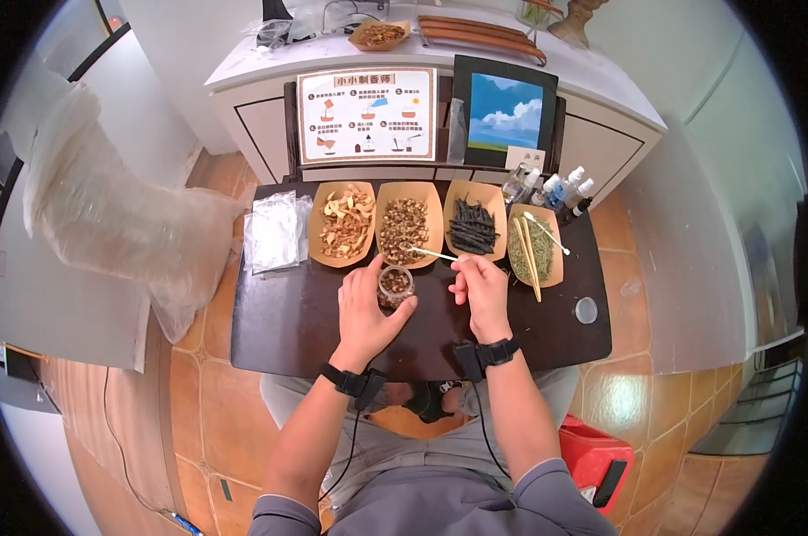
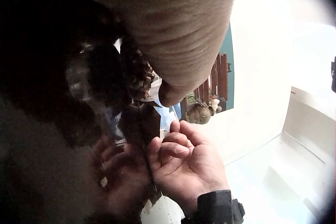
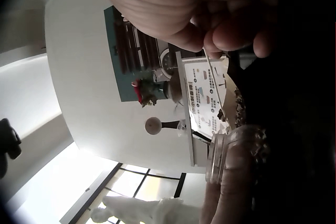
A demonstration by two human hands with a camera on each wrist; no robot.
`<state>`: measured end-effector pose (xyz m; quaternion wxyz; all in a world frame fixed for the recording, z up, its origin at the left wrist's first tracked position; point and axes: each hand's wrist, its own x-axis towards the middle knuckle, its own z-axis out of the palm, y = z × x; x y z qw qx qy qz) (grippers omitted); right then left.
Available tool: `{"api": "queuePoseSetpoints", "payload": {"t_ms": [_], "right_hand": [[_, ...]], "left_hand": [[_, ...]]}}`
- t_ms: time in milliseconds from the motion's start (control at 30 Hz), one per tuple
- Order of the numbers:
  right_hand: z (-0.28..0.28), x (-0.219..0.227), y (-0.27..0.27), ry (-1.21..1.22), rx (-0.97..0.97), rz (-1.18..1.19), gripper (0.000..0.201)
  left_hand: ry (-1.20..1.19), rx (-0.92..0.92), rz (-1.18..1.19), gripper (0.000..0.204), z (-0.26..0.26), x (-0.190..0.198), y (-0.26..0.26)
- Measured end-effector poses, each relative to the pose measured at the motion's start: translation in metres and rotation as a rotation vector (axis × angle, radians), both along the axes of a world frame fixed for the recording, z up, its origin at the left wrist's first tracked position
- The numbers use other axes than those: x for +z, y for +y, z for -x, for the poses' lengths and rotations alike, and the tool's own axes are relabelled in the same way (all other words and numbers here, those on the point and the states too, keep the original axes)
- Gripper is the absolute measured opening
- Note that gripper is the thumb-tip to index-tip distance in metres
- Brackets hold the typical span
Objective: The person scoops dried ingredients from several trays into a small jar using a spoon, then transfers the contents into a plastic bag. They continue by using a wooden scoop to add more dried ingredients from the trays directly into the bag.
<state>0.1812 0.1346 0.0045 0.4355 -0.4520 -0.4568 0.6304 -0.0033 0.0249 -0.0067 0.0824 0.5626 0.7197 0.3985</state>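
Observation:
My left hand holds a small clear jar near the table's front, fingers on one side and thumb on the other. Brown dried pieces fill part of the jar. Between the thumb and fingers of my right hand is a thin, pale small spoon. Its far end reaches over the paper tray of small brown dried buds, just behind the jar. In the right wrist view, dark bits sit at the tip of the spoon, close above the jar's rim.
Paper trays hold pale dried slices, black sticks and green herb with tongs on top. Plastic bags lie left. Small bottles and a round lid are right. An instruction board stands behind.

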Motion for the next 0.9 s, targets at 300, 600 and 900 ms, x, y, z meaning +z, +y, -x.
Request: {"api": "queuePoseSetpoints", "payload": {"t_ms": [300, 600, 900], "right_hand": [[-0.019, 0.029, -0.020, -0.128, 0.113, -0.138, 0.027], [-0.012, 0.049, -0.033, -0.468, 0.063, -0.831, 0.016], [-0.016, 0.031, -0.029, -0.259, 0.015, -0.403, 0.026]], "left_hand": [[0.019, 0.002, -0.018, 0.088, 0.000, -0.001, 0.000], [0.006, -0.004, -0.006, 0.089, 0.000, 0.000, -0.001], [0.029, 0.000, -0.024, 0.089, 0.000, -0.002, -0.001]]}}
